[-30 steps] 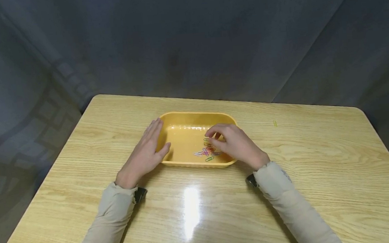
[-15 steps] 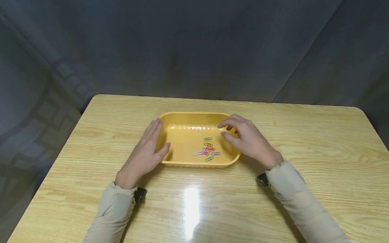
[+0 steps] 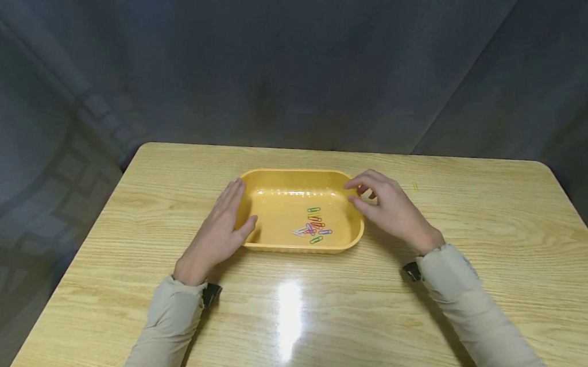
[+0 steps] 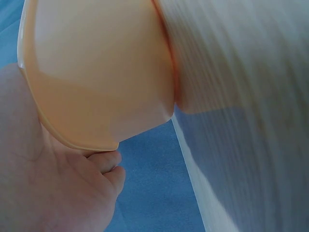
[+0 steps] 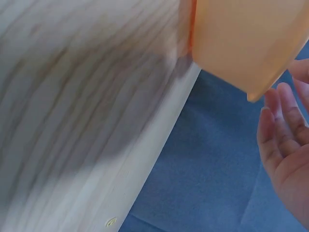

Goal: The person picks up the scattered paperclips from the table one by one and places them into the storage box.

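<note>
A yellow-orange plastic tray [image 3: 278,210] stands mid-table in the head view. Several coloured paper clips [image 3: 315,224] lie in a loose cluster on its floor, right of centre; green, red, white and purple ones show. My left hand [image 3: 215,236] rests along the tray's left end with fingers straight and the thumb over the inside. In the left wrist view, this hand [image 4: 58,179] meets the rim. My right hand [image 3: 391,207] hovers at the right rim, fingers loosely bent and thumb apart. Nothing shows between its fingers; in the right wrist view, this hand [image 5: 289,140] is beside the tray's corner.
A small yellow paper clip [image 3: 416,186] lies on the wooden table [image 3: 505,236], to the right of the tray and beyond the right hand. Dark curtains [image 3: 284,63] hang behind the table's far edge.
My right hand has moved to the right, from above the paper clips to the tray's right rim, uncovering the clips. The left hand and the tray have stayed put.
</note>
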`<state>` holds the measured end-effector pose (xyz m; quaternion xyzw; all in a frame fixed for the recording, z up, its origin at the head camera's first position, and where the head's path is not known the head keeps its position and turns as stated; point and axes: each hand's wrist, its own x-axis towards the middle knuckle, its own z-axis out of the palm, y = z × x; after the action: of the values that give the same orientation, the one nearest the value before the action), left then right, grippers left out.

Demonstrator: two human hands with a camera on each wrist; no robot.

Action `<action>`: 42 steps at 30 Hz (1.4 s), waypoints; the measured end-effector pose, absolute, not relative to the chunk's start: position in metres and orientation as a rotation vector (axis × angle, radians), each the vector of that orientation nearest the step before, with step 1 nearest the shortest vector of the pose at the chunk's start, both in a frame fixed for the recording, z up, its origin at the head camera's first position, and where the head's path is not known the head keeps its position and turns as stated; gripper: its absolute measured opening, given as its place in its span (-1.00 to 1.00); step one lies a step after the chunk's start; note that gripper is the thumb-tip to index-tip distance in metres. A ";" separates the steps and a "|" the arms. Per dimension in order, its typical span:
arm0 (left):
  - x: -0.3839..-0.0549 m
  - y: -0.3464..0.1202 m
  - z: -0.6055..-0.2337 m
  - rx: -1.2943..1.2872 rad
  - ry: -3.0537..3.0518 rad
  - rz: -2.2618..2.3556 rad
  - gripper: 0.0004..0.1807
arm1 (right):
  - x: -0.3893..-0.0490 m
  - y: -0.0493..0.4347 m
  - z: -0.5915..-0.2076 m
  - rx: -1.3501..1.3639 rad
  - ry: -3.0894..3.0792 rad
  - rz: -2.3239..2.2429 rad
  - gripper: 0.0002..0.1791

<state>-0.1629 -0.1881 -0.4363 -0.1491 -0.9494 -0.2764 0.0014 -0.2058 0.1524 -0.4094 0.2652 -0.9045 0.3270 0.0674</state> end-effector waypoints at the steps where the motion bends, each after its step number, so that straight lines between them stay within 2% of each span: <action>1: -0.163 -0.188 -0.436 -0.467 -2.979 -0.871 -0.14 | -0.206 0.154 -0.410 0.797 -2.728 0.987 -0.76; 42: -0.163 -0.188 -0.437 -0.454 -2.977 -0.861 -0.16 | -0.228 0.238 -0.430 0.623 -2.913 0.823 -0.73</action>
<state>-0.1630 -0.1879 -0.4369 -0.1449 -0.9505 -0.2750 0.0046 -0.2279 0.2377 -0.4296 0.2016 -0.9423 0.2662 0.0254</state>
